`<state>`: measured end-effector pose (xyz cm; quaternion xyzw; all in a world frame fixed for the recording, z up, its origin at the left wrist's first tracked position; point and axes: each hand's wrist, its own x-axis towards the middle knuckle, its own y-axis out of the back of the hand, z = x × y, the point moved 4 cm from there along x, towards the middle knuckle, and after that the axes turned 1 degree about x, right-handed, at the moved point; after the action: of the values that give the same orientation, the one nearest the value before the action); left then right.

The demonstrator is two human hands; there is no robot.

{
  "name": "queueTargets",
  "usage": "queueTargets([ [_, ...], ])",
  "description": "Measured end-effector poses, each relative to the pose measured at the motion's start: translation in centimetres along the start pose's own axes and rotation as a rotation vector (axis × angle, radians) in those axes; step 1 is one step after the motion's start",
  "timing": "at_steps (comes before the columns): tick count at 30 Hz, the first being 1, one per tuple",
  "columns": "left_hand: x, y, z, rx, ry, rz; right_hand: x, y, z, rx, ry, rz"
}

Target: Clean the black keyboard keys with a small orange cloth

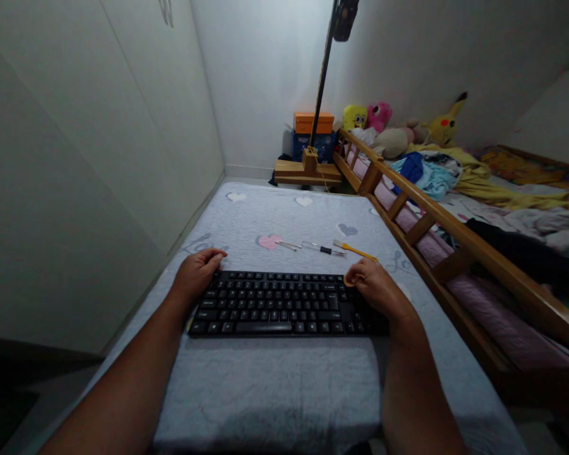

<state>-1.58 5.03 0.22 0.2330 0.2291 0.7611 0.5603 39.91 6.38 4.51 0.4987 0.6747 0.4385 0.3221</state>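
Observation:
A black computer keyboard lies flat on the pale blue sheet in front of me. My left hand is closed at its upper left corner, fingers curled against the edge. Over the keyboard's right end, my right hand is closed on a small tan round pad, whose exact kind I cannot make out. That hand and wrist hide the number keys. Beyond the keyboard lie thin white cotton swabs, a wire keycap puller with a black handle, and a yellow-handled brush.
The heart-patterned bed surface carries everything. A wooden bed rail runs along the right, with bedding and plush toys behind it. White cabinet doors stand at left. A black pole rises from a wooden base at the back.

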Motion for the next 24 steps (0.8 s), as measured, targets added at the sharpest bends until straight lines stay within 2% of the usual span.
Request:
queueTargets([
  [6,0.1,0.0,-0.1,0.012,-0.018,0.003,-0.7,1.2,1.5,-0.044,-0.093,0.068],
  [8,0.1,-0.1,-0.3,0.001,-0.011,0.002,-0.7,1.2,1.4,-0.008,-0.084,0.105],
  [11,0.2,-0.2,-0.6,-0.013,-0.007,-0.003,-0.4,0.6,-0.4,0.087,0.019,0.140],
  [14,0.2,-0.2,-0.8,-0.014,-0.024,0.001,0.0,-0.9,-3.3,0.159,0.171,0.136],
  [18,0.2,-0.3,-0.8,-0.026,-0.029,0.001,0.5,-2.9,-6.3,0.142,0.291,0.164],
  [21,0.2,-0.2,-0.5,-0.035,-0.026,0.003,0.7,-3.9,-6.9,0.067,0.306,0.153],
  [24,0.1,-0.2,-0.2,-0.048,-0.025,0.003,0.9,-3.8,-6.0,0.013,0.271,0.139],
])
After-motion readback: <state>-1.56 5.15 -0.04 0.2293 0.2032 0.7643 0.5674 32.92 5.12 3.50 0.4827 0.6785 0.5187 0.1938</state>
